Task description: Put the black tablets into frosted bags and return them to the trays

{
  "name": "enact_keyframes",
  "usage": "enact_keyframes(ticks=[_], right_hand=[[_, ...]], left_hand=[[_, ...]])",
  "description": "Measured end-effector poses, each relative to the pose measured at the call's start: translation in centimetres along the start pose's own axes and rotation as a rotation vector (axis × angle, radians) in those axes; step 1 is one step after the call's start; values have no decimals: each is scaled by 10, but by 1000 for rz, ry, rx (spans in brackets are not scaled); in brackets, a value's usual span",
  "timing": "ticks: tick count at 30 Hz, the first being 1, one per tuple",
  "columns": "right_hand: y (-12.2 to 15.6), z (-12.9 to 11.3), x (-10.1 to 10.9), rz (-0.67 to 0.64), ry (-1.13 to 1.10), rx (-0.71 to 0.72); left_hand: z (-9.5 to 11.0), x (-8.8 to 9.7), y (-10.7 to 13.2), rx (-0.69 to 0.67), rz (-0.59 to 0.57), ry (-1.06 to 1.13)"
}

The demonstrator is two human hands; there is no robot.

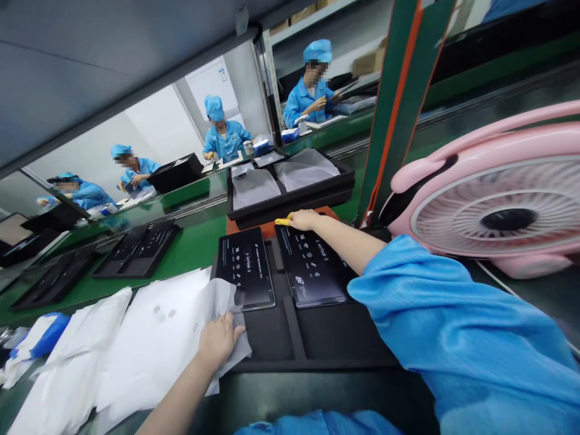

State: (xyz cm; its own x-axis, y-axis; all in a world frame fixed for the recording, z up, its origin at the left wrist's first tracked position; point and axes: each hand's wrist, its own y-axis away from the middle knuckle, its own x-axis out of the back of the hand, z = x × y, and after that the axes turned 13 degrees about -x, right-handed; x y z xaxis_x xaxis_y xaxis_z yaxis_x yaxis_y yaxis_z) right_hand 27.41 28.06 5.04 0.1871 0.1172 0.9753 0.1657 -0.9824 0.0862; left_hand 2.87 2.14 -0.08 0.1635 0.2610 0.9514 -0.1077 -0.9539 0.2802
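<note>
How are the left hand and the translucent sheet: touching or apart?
Touching. The head view shows the left hand lying on the translucent sheet, with no gap visible.

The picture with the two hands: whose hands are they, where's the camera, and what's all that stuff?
They belong to a person, not a robot. The camera sits on that person's head, looking forward and down, so you see almost what they see.

In front is a black tray with two tablets, a left one and a right one. The right hand, with yellow at its fingertips, is at the right tablet's far edge. The left hand touches a thin sheet; I can't tell if it's gripped. White sheets lie to the left, and a pink fan stands at the right.
</note>
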Motion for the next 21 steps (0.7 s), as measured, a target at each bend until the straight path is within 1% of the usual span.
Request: enact_keyframes(ticks=[1,3,5,7,9,12,13,15,16,18,19,20,21], right_hand=[[-2,-3,4,-28,1,7],[-5,-4,18,-48,-1,20],[-3,0,40,-28,-10,41],[5,6,64,6,0,102],[23,11,84,8,25,198],[66,11,105,-61,50,308],[82,10,110,-69,47,324],[114,11,119,-32,18,336],[128,15,123,4,-7,334],[151,31,129,82,-96,315],[160,42,131,127,-184,307],[168,53,130,178,-317,309],[175,63,128,244,-518,330]], left_hand=[[0,0,0,14,9,2],[0,2,1,53,31,-4],[2,3,3,99,68,-26],[5,4,3,136,102,-48],[7,4,3,161,126,-48],[7,1,2,167,190,32],[5,0,3,185,233,80],[1,-2,6,254,352,212],[-2,-3,8,298,426,300],[-9,-4,13,370,588,519],[-12,-3,15,386,666,637],[-14,-2,17,395,735,747],[-15,0,17,400,795,844]])
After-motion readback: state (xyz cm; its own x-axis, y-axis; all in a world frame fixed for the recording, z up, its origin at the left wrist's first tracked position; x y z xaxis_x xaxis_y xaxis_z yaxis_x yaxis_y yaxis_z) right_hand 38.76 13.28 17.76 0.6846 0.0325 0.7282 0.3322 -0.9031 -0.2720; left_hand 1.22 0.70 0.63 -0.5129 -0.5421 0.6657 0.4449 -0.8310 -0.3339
